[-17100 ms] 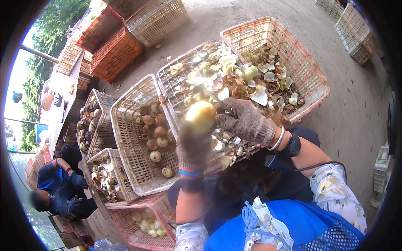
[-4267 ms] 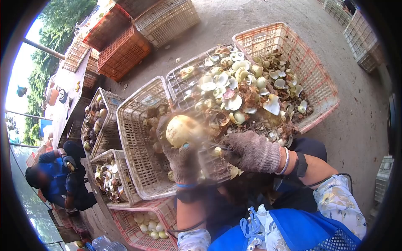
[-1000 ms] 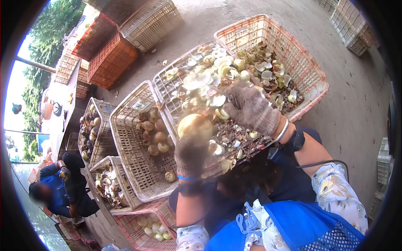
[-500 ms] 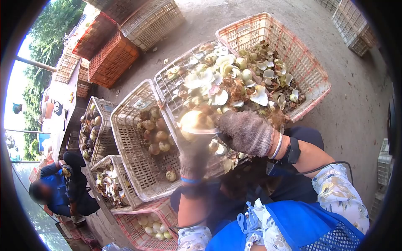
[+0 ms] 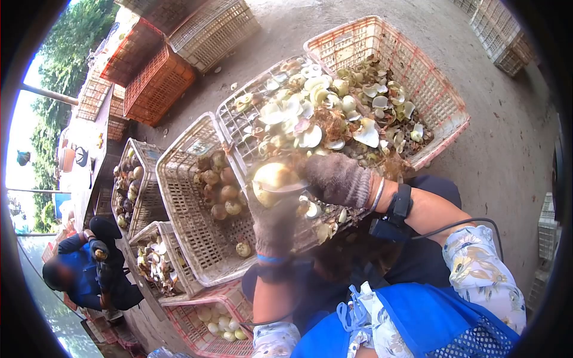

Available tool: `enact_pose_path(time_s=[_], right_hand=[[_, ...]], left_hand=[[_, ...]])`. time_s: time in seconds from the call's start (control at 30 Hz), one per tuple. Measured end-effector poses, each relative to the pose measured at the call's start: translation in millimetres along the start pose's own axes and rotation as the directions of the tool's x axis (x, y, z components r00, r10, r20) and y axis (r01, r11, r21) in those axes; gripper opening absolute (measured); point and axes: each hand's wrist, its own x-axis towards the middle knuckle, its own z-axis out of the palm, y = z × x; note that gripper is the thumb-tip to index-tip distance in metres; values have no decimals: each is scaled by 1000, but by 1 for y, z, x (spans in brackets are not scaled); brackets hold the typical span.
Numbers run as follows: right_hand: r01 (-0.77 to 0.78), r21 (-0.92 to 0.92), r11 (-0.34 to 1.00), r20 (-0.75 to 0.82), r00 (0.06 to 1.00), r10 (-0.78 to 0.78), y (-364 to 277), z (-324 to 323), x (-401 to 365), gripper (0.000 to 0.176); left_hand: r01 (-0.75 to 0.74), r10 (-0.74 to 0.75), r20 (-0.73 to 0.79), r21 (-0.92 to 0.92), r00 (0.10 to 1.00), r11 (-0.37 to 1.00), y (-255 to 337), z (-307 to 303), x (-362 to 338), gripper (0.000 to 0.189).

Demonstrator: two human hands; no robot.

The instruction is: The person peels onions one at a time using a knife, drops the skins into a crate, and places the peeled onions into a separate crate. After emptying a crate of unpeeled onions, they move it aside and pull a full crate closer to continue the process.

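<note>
We see the grey ground spread under everything. At the far left a person in blue sits bent over, with dark gloves on.

Near us is a big crate with a red rim, and a messy heap of peels lies inside it. Beside it is a pale rack full of square holes, with white and brown skins piled on top, from its far edge to its right side. Touching its left edge is a pale crate. Brown, round onions sit in a bunch along its right side, and one is alone near its bottom right corner. Below is a red crate with smooth, pale onions in it.

Our left hand has a brown glove and looks blurry, but its fingers are grasping an onion from below. Our right hand has its gloved fingers clenched around a knife — we cannot see the handle well.

The onion is up in our left hand, over the left edge of the rack. It is round, fat and pale yellow, with a shiny bright top. The thin knife blade lies against its right side — a little silver line.
</note>
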Motion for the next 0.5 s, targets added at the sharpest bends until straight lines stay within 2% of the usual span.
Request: enact_pose_path(time_s=[0.07,0.1,0.13,0.17,0.2,0.23,0.27,0.3,0.33,0.4,0.43,0.47,0.5], right_hand=[[-12,-3,1000,-31,999,12,-8,3,-5,19],[-32,-8,999,-59,998,31,-12,5,-7,17],[-29,-8,1000,-56,998,28,-15,6,-9,17],[-65,30,997,-42,997,66,-17,6,-10,16],[-105,69,992,-32,994,107,-18,7,-11,14],[-65,92,994,-103,992,74,-18,11,-11,14],[-65,94,993,-104,992,75,-18,11,-10,14],[-68,93,993,-102,992,78,-19,10,-6,14],[-74,91,993,-102,991,84,-18,8,-3,14],[-56,96,994,-133,989,69,-14,13,-2,15],[-76,87,993,-99,991,85,-15,11,-1,15],[-94,75,993,-67,993,99,-14,9,0,16],[-53,52,997,-61,997,56,-7,10,-2,18]], left_hand=[[-224,237,-46,189,970,956,-5,-3,3,79],[-224,237,-48,192,970,955,1,0,5,79],[-276,299,-52,261,953,925,10,8,7,72],[-325,361,-55,326,931,888,15,13,8,66],[-326,362,-56,325,931,888,12,13,8,66],[-352,378,-49,271,925,896,9,11,8,70],[-375,393,-44,216,919,901,6,9,8,75],[-383,409,-7,335,913,861,4,8,7,80],[-382,407,-4,333,914,862,3,9,6,80],[-141,212,-170,357,962,924,2,12,2,84],[-82,141,-177,306,974,948,9,15,3,86],[-82,141,-174,306,975,948,9,16,3,86],[-128,149,-127,154,981,980,9,15,2,83]])
